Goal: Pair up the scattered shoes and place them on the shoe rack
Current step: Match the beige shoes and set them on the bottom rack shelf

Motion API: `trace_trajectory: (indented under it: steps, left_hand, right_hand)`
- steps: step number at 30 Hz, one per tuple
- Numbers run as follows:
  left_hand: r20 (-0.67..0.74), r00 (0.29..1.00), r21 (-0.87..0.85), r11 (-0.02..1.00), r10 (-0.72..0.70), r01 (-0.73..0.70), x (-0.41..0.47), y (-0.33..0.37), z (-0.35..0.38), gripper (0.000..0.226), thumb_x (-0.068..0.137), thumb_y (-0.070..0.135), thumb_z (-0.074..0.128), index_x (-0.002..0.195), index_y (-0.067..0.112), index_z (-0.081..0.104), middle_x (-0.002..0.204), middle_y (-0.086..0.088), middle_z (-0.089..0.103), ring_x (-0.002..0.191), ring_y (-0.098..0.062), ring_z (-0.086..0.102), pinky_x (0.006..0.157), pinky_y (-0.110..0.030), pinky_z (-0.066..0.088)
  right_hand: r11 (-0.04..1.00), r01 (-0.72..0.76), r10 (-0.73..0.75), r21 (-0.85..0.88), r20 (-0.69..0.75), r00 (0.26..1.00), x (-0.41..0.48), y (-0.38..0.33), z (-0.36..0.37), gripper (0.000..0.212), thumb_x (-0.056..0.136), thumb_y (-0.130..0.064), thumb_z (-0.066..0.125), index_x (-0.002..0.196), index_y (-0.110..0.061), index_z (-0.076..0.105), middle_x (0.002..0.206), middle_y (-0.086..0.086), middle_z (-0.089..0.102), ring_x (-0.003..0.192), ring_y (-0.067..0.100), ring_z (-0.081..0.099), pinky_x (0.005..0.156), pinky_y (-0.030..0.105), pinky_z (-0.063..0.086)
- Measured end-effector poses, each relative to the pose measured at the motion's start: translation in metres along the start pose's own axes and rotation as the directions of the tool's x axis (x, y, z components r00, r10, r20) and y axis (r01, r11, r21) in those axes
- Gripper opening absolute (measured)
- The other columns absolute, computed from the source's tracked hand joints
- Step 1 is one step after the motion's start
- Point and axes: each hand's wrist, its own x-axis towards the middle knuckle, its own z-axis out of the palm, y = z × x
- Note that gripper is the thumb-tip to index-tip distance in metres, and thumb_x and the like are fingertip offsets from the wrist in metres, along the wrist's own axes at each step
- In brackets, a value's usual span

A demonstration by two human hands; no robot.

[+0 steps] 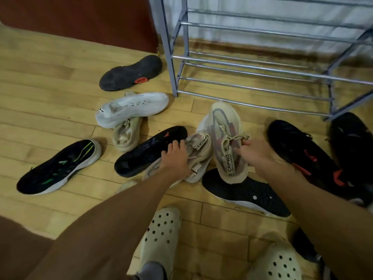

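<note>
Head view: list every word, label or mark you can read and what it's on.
"S CAPRO": strap of the beige sneaker the right hand holds; the smaller line beside it is too small to read.
"APRORE": tab of the second beige sneaker under the left hand.
White sneaker side markings: blurred.
Red logo on black sole: unreadable.

L hand [177, 158] on beige sneaker [198, 150]; R hand [256, 152] round 2nd beige sneaker [224, 138]; rack [173, 77] beyond

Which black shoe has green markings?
The leftmost black sneaker: green stripes and a pale sole edge. None of the other black shoes shows green.
</note>
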Motion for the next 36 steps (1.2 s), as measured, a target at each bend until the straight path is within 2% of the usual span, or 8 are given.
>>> trace_trajectory:
  steps: [8,13,17,20,24,28,32,36]
  left_hand:
    - [0.007,0.929,0.304,0.884,0.370,-0.355,0.011,-0.015,-0.035,0.090,0.069,0.042,0.075,0.140,0.011,0.030,0.136,-0.011,0.038,0.123,-0.029,0.038,0.103,-0.043,0.040]
    - [0.167,0.656,0.460,0.531,0.736,-0.712,0.027,0.011,-0.081,0.072,0.077,0.018,0.072,0.140,0.012,0.037,0.136,-0.009,0.043,0.120,-0.025,0.043,0.101,-0.039,0.043]
    - [0.204,0.407,0.493,0.266,0.890,-0.829,0.025,0.055,-0.065,0.070,0.079,0.007,0.069,0.142,0.013,0.039,0.148,-0.010,0.040,0.135,-0.028,0.040,0.110,-0.042,0.039]
    - [0.307,0.488,0.468,0.317,0.817,-0.825,0.021,0.070,-0.039,0.065,0.090,0.007,0.055,0.148,0.021,0.030,0.160,-0.003,0.020,0.148,-0.021,0.017,0.119,-0.037,0.025]
    - [0.054,0.681,0.079,0.677,0.730,-0.732,0.011,0.064,-0.024,0.055,0.084,-0.001,0.058,0.134,0.020,0.053,0.148,0.000,0.041,0.136,-0.021,0.039,0.108,-0.036,0.040]
    - [-0.170,0.970,-0.248,0.945,0.172,-0.211,-0.003,0.058,-0.019,0.026,0.092,0.015,0.049,0.116,0.008,0.055,0.117,-0.009,0.051,0.102,-0.026,0.056,0.079,-0.036,0.048]
    - [0.281,0.954,-0.590,0.765,-0.107,0.260,-0.014,0.065,-0.005,0.036,0.097,0.030,0.042,0.109,0.001,0.059,0.098,-0.018,0.063,0.082,-0.028,0.061,0.062,-0.030,0.046]
    - [0.393,0.914,-0.616,0.710,-0.098,0.341,-0.007,0.070,-0.001,0.052,0.085,0.039,0.053,0.128,0.010,0.053,0.118,-0.015,0.064,0.096,-0.029,0.063,0.061,-0.030,0.052]
  right_hand:
    - [0.985,-0.131,0.120,0.109,0.106,0.987,0.007,0.030,-0.017,0.029,0.087,-0.025,0.066,0.094,0.002,0.069,0.101,0.015,0.070,0.094,0.029,0.067,0.092,0.047,0.054]
    - [0.974,-0.163,0.145,0.156,0.121,0.982,-0.003,0.048,-0.035,0.030,0.091,-0.017,0.061,0.065,-0.006,0.053,0.078,0.012,0.057,0.083,0.026,0.057,0.073,0.039,0.045]
    - [0.926,-0.248,0.225,0.285,0.112,0.968,-0.005,0.074,-0.044,0.024,0.089,-0.015,0.064,0.098,0.007,0.066,0.101,0.020,0.070,0.096,0.032,0.067,0.090,0.048,0.054]
    - [0.908,-0.277,0.248,0.315,0.128,0.960,-0.008,0.090,-0.044,0.016,0.087,-0.014,0.064,0.097,-0.001,0.069,0.104,0.016,0.072,0.096,0.031,0.068,0.091,0.051,0.054]
    - [0.931,-0.233,0.212,0.280,0.104,0.972,-0.011,0.097,-0.037,0.018,0.086,-0.017,0.059,0.097,-0.006,0.068,0.105,0.014,0.069,0.097,0.031,0.065,0.092,0.050,0.054]
    - [0.947,-0.277,0.243,0.162,0.206,0.948,-0.019,0.100,-0.037,0.034,0.092,-0.028,0.052,0.123,-0.015,0.055,0.118,0.012,0.063,0.105,0.033,0.061,0.081,0.044,0.053]
    - [0.901,-0.383,0.305,0.203,0.330,0.893,-0.019,0.107,-0.042,0.049,0.090,-0.016,0.056,0.137,-0.026,0.046,0.113,0.010,0.064,0.097,0.028,0.063,0.070,0.038,0.058]
    - [0.924,-0.332,0.253,0.189,0.347,0.903,-0.020,0.103,-0.038,0.051,0.085,-0.001,0.058,0.130,-0.023,0.049,0.116,0.012,0.063,0.103,0.032,0.063,0.084,0.043,0.057]
